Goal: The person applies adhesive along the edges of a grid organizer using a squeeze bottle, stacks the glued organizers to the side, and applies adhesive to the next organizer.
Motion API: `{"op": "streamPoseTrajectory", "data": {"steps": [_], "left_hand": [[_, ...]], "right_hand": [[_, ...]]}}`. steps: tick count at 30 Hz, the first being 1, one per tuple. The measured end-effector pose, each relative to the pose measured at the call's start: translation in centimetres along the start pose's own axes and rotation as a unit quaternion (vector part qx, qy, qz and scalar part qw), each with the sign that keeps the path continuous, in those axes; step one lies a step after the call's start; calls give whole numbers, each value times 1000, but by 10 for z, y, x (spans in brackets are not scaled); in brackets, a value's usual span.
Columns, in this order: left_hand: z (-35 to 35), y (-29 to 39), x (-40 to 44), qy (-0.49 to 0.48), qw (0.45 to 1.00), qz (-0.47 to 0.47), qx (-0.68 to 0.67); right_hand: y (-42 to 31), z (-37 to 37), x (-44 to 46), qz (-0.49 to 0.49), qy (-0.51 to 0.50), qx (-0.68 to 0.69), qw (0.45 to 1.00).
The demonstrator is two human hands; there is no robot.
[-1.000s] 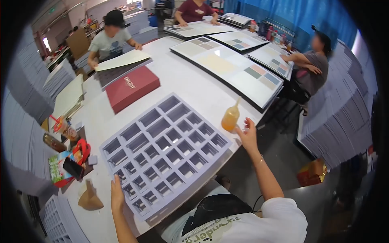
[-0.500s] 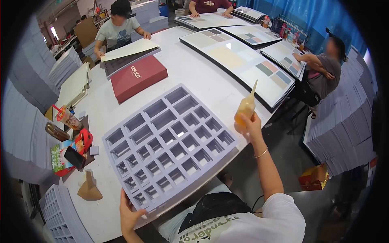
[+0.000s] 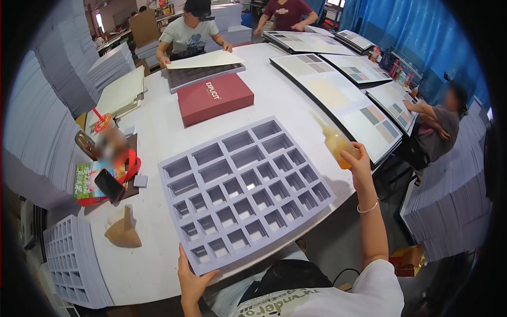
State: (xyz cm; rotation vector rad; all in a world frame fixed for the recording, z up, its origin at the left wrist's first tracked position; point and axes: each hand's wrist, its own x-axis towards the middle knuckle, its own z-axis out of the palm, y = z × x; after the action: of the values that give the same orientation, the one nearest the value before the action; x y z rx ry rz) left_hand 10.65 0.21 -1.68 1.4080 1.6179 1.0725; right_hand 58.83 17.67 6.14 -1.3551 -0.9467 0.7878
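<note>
A grey tray divided into many square and oblong cells lies on the white table in front of me. My left hand grips its near left corner, the thumb along the front edge and the fingers against the left side. Raised beside the tray's right side, my right hand is wrapped round a translucent squeeze bottle of amber liquid. The bottle's long thin nozzle points up and to the left, somewhat blurred. Beyond the tray sits a closed red box lettered EXPLICIT.
Across the table a person handles a pale board over a dark compartmented tray. Sample boards line the right side. At left are a phone, a brown paper piece and stacked grey trays.
The bottle's nozzle has swung from pointing up and right to up and left. My view has shifted, so the scene sits further right. My left hand keeps its hold on the tray corner.
</note>
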Motion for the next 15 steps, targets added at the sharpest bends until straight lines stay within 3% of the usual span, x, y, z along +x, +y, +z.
{"op": "streamPoseTrajectory", "data": {"steps": [9, 12, 15], "left_hand": [[30, -12, -27, 70, 997, 35, 6], [42, -1, -30, 115, 990, 78, -11], [44, -18, -34, 144, 981, 127, 43]], "right_hand": [[-31, 64, 39, -85, -7, -119, 989], [-43, 81, 75, -176, -77, -213, 958], [-67, 106, 96, -279, -52, -371, 884]]}}
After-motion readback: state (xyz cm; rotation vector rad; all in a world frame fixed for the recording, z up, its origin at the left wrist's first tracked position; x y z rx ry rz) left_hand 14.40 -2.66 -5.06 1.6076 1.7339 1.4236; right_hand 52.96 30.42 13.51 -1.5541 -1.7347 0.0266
